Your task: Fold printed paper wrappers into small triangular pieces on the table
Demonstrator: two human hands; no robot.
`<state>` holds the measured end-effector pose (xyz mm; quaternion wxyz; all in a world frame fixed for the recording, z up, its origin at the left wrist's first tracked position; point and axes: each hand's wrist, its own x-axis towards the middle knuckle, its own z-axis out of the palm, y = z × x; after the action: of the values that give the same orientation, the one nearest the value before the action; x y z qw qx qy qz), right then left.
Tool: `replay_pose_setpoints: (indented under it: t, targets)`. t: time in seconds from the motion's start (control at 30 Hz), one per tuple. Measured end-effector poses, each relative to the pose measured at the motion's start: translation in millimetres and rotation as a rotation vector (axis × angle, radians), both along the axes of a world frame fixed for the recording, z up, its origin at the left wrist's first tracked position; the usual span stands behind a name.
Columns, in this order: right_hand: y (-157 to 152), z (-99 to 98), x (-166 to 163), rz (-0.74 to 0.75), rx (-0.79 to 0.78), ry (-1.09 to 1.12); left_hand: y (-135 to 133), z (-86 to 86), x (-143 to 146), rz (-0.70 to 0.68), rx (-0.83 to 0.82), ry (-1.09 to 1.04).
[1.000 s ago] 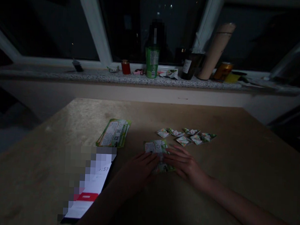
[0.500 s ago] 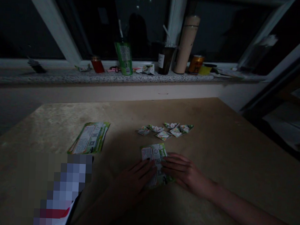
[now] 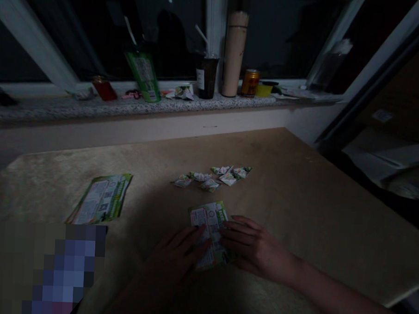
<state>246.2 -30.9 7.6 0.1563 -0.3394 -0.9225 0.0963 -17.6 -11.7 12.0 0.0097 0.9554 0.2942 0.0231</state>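
Rest left hand (image 3: 175,255) palm-down over the left part of a green-and-white printed sheet (image 3: 213,221) on the counter (image 3: 284,202). Lay right hand (image 3: 252,244) from the other side, across the sheet's right edge. Read both grips as wide, with fingers extended along the paper; cannot make out the thumbs in dim light. Find the sheet flat between the hands, far end uncovered. Count six small folded paper pieces (image 3: 210,185) just beyond it, grouped close together. Note similar printed sheets (image 3: 101,197) at left, stacked, well apart from the hands. Log on the speckled windowsill (image 3: 128,108), left to right: red jar (image 3: 104,90), green container (image 3: 143,75), labelled dark cup (image 3: 207,78), tall beige flask (image 3: 233,58), orange can (image 3: 250,84).
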Motion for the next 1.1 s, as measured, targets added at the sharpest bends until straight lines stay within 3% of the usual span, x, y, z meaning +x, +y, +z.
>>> replay_pose_setpoints:
  t: [0.3,0.53,0.8,1.1]
  targets:
    - [-3,0.4,-3,0.008,0.125,0.023,2,0.6,-1,-0.019,-0.008,-0.05]
    - [10,18.0,-7,-0.044,-0.09,0.181,5,2.5,-7,-0.028,-0.011,-0.088]
    - [40,20.1,-23,-0.212,-0.249,0.343,0,1.4,-9,0.253,-0.197,-0.256]
    - [52,4.1,-36,-0.363,-0.17,0.426,-11,1.3,2,0.165,-0.02,-0.135]
